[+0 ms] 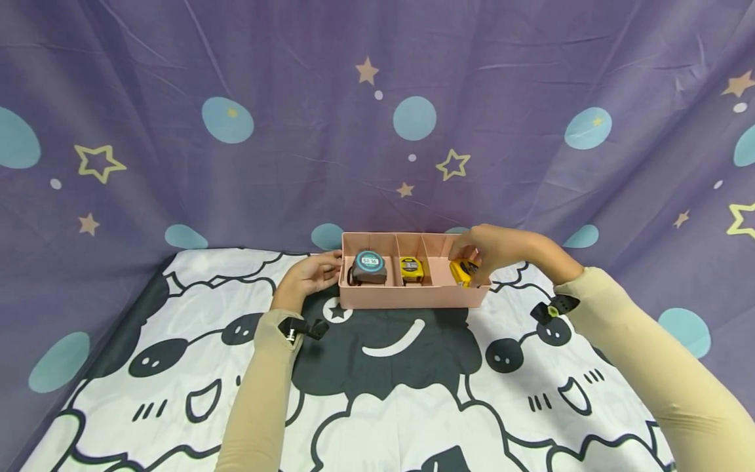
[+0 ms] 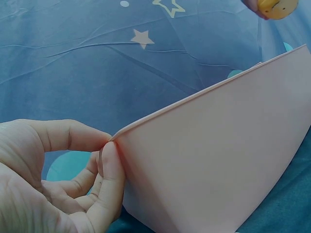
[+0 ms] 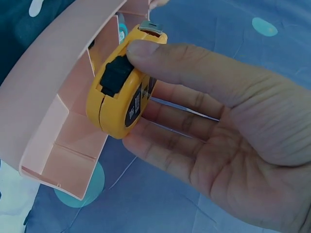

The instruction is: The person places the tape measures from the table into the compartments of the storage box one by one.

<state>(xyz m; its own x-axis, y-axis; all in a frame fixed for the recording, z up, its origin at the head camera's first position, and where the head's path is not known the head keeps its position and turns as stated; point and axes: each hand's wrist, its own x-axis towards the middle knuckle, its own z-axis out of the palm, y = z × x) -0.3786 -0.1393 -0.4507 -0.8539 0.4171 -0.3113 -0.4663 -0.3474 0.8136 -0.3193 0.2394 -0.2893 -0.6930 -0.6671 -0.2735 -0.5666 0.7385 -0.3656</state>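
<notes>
A pink divided box (image 1: 413, 299) stands at the back of the cloth. Its left compartment holds a large grey and teal tape measure (image 1: 369, 269), and the narrow middle one a small yellow tape measure (image 1: 411, 270). My left hand (image 1: 314, 274) pinches the box's left rim between thumb and fingers, seen closely in the left wrist view. At the right compartment, my right hand (image 1: 498, 249) grips another yellow tape measure (image 3: 104, 111) with a black button. In the right wrist view the thumb presses on its edge near the metal hook, and fingers support the far side.
A white and black cartoon-print cloth (image 1: 401, 419) covers the table. Behind the box hangs a purple curtain (image 1: 318, 131) with stars and blue dots. Black straps with small devices (image 1: 554, 309) sit on both wrists.
</notes>
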